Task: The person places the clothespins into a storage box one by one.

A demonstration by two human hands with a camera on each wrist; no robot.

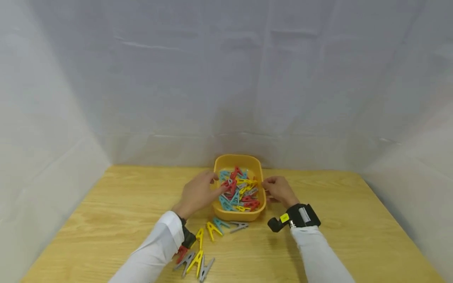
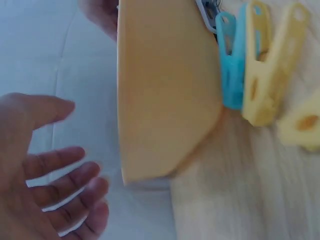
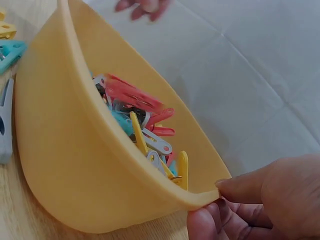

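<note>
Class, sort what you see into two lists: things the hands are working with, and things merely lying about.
In use:
- yellow tub, rim pinched by the right hand
- clothes pegs in the tub, reached into by the left hand

Lying about:
- loose pegs on the wooden table before the tub
- peg cluster by the left sleeve

A light wooden table (image 1: 354, 236) carries a scatter of loose clothespins. A yellow, a blue and a grey clothespin (image 1: 238, 226) lie nearest its middle, and a cluster of red, grey and yellow pegs (image 1: 194, 262) lies toward its near edge. White cloth (image 1: 226, 78) hangs behind the table and along both its sides.
</note>
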